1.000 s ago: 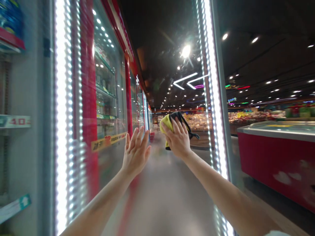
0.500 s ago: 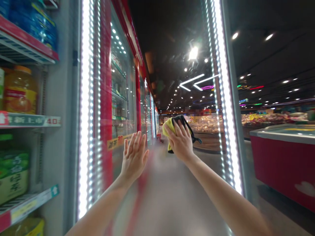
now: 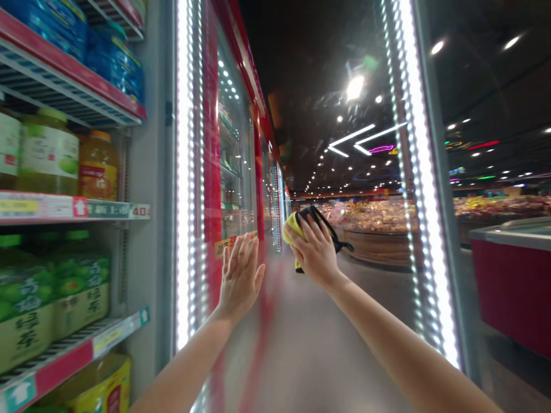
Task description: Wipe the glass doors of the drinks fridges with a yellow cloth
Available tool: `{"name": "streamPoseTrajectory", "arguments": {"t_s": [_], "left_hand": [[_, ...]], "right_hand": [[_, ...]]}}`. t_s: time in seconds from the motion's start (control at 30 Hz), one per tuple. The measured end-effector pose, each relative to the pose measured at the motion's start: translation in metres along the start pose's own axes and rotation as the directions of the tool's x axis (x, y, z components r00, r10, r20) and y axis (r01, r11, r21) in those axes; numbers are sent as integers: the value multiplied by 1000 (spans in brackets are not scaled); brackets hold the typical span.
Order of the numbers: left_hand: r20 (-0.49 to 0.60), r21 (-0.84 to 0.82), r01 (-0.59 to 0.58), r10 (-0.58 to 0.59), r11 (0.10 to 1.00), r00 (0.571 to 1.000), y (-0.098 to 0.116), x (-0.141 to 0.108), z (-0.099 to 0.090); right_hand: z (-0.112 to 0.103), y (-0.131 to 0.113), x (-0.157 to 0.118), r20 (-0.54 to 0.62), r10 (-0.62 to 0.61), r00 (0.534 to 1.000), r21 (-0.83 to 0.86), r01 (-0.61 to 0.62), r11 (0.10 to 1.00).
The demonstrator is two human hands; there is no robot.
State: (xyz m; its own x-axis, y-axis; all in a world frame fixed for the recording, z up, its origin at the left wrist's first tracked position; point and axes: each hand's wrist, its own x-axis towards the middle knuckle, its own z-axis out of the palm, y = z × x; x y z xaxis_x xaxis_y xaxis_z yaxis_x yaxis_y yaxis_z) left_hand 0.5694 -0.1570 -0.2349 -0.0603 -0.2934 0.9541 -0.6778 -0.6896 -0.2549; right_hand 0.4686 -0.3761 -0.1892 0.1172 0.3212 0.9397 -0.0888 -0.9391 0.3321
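In front of me stands a glass cooler door (image 3: 318,143), with bright LED strips along both sides. My left hand (image 3: 241,275) lies flat against the glass, fingers stretched out and nothing in it. To its right, my right hand (image 3: 316,249) presses a yellow and black cloth (image 3: 291,222) onto the pane. The fingers lie over the cloth, and its dark hanging loop (image 3: 345,247) sticks out at the right. Part of the cloth is hidden under the palm.
On the left are cooler shelves (image 3: 129,212) with several drinks, among them an orange juice bottle (image 3: 99,166) and green tea packs (image 3: 81,287). Red-framed coolers (image 3: 258,172) run along beyond the glass. A red chest freezer (image 3: 512,292) stands at the right.
The view has swung left, so more of the shelves shows and the door sits further right. Relative to the door, both hands have shifted left, the cloth still under my right hand.
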Motion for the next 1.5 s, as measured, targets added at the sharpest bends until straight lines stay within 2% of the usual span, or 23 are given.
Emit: {"name": "streamPoseTrajectory", "arguments": {"t_s": [0.07,0.13,0.2,0.27,0.33,0.4,0.5,0.57,0.63,0.7,0.77,0.83,0.9,0.97,1.03,1.1,1.13,1.2,1.3,1.4,1.5], "left_hand": [[6,3,-3,3,1000,1000,-2,-4,-3],[16,8,-12,12,1000,1000,-5,-9,-6],[30,9,-12,12,1000,999,-10,-14,-10],[38,13,2,-3,1000,999,-15,-17,-14],[35,30,21,-22,999,999,-18,-20,-16],[25,56,28,-30,998,999,-20,-22,-17],[21,77,31,-33,997,999,-21,-25,-17],[36,76,32,-35,997,999,-21,-28,-18],[53,68,24,-27,997,998,-23,-33,-19],[56,58,20,-23,998,998,-27,-37,-22],[49,55,29,-32,998,998,-31,-39,-24],[43,62,44,-47,997,998,-35,-40,-25],[45,69,53,-56,996,997,-38,-41,-25],[51,69,64,-68,996,996,-39,-41,-24],[59,70,77,-81,995,995,-41,-42,-23],[66,72,76,-81,994,995,-44,-45,-23],[69,72,69,-74,995,995,-46,-47,-23],[75,71,51,-56,996,996,-51,-50,-26],[72,89,52,-59,995,996,-57,-55,-33],[74,115,76,-85,990,994,-60,-57,-38],[78,135,91,-103,987,992,-62,-61,-41]], "right_hand": [[-5,-2,-20,44,-126,991,14,126,992],[-14,11,-36,61,-170,984,14,170,985],[-19,26,-36,53,-111,992,-7,112,994],[-16,30,-20,11,21,1000,-36,-21,999],[-6,19,1,-33,143,989,-51,-144,988],[5,-2,14,-27,169,985,-46,-170,984],[8,-25,3,66,-2,998,-4,3,1000],[0,-21,-17,117,-155,981,29,153,988],[-11,-3,-30,132,-221,966,31,219,975],[-19,16,-27,106,-151,983,2,151,989],[-17,22,-6,46,10,999,-23,-9,1000],[-7,10,20,-6,133,991,-19,-133,991],[7,-15,38,-16,144,989,1,-144,990],[18,-41,38,11,43,999,35,-43,998],[21,-54,20,50,-131,990,83,126,989],[17,-50,-2,79,-287,955,129,275,953],[13,-43,-10,87,-325,942,141,311,940],[7,-27,-14,86,-302,949,128,290,948],[7,-23,13,41,-129,991,67,126,990],[23,-55,45,-1,-14,1000,39,14,999],[40,-97,43,16,-100,995,75,98,992]]}}
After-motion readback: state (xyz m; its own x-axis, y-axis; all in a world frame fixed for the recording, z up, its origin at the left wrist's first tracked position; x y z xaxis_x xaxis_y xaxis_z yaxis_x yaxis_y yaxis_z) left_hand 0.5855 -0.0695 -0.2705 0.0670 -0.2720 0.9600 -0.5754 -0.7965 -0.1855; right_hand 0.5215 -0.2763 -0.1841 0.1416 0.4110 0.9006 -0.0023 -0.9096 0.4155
